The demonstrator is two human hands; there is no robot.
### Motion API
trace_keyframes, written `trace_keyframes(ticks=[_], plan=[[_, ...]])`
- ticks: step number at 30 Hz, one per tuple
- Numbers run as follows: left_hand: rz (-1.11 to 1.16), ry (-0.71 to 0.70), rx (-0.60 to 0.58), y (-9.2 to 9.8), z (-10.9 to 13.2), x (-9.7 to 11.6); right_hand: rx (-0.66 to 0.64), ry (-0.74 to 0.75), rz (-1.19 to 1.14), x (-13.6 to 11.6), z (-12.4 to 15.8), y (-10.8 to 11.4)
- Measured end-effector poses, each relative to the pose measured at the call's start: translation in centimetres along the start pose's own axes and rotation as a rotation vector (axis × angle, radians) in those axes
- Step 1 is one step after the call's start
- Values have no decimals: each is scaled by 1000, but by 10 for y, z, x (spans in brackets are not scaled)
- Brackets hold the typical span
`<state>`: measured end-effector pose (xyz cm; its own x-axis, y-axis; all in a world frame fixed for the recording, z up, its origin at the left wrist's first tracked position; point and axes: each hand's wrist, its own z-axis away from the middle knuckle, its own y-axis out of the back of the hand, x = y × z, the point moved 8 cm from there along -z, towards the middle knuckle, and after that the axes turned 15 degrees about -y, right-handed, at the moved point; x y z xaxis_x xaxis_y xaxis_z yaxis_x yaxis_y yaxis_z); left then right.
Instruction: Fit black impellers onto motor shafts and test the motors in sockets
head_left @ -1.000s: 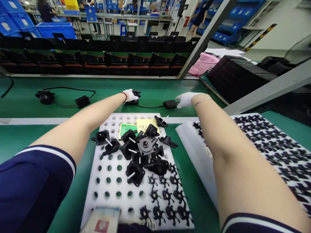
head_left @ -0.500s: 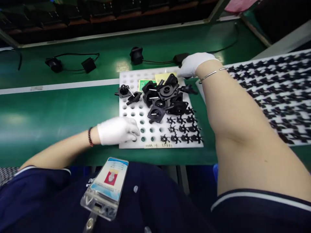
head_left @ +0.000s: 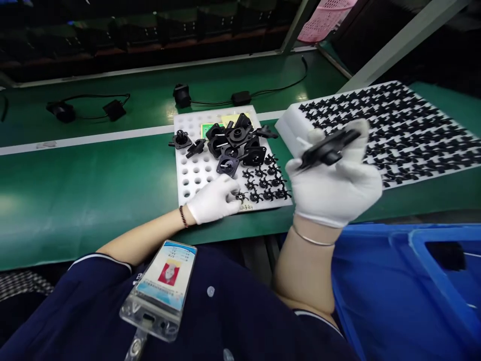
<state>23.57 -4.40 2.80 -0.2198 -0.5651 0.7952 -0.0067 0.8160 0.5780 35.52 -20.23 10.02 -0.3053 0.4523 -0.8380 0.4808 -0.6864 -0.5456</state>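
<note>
Head view — black part (head_left: pixel 327 147) in right hand (head_left: pixel 335 188), clear of left hand (head_left: pixel 214 199).

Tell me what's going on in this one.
A person's white-gloved right hand holds up a flat black plastic part. The white-gloved left hand rests at the near edge of a white foam tray with round holes, beside small black star-shaped pieces; whether it grips one is unclear. A heap of black square-flanged plastic parts lies on the tray.
</note>
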Motion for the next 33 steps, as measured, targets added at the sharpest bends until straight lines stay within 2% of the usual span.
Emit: trace_keyframes(ticks=[2,5,8,11,14,16,20,24,27,29,33], plan=[[483,92,192,16,15,-15,31,-145,-80,25,16,3],[1136,282,360,23,35,-36,62,-300,-154,62,32,0],[1405,408,522,25,49,-51,49,-450,-221,100,42,-11],[1432,499,608,23,59,-59,13,-560,-300,127,48,-23],[1372,540,679,25,67,-59,-14,-608,-304,139,49,-30],[1351,534,711,26,70,-56,-21,-613,-278,141,49,-32],[1326,439,704,29,72,-52,-8,-594,-233,143,46,-33],[1310,438,704,25,75,-56,3,-484,-102,142,41,-38],[1246,473,772,24,79,-59,-32,-349,-5,137,36,-50],[1182,431,812,28,80,-56,-18,-258,38,130,35,-59],[1129,284,703,28,76,-44,71,-83,127,115,37,-74]])
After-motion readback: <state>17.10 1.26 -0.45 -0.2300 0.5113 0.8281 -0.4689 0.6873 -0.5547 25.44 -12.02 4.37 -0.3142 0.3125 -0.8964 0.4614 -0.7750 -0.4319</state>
